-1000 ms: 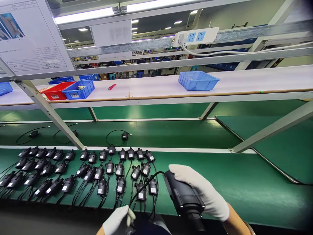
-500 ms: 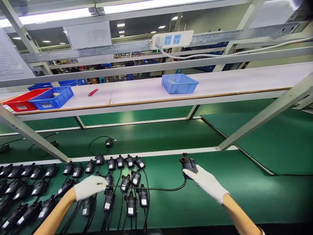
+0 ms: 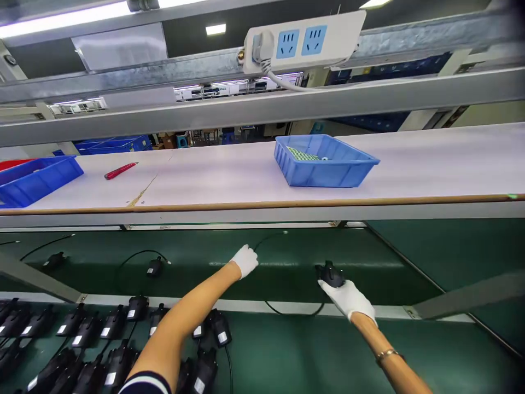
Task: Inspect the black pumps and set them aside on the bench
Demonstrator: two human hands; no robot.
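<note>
In a white glove, my right hand (image 3: 348, 298) grips a small black plastic device (image 3: 330, 273) from its near side, over the far green strip past the white rail. A thin black cable (image 3: 283, 313) droops from the device toward the left. My left hand (image 3: 245, 261), also gloved, is closed on the cable near its far end; a pale tip sticks out beyond the fingers. Several similar black devices (image 3: 118, 364) with white labels and cables lie in rows at the lower left, partly behind my left arm.
A shelf (image 3: 213, 180) spans above, holding a light blue bin (image 3: 324, 164), a darker blue bin (image 3: 36, 180) and a red cutter-like tool (image 3: 121, 171). A power strip (image 3: 303, 44) hangs higher. Another device (image 3: 155, 266) lies on the far green strip (image 3: 197, 273).
Both hands have moved forward over the far green strip, carrying the device and its cable. My left hand has also gone right. The view has shifted closer to the shelf.
</note>
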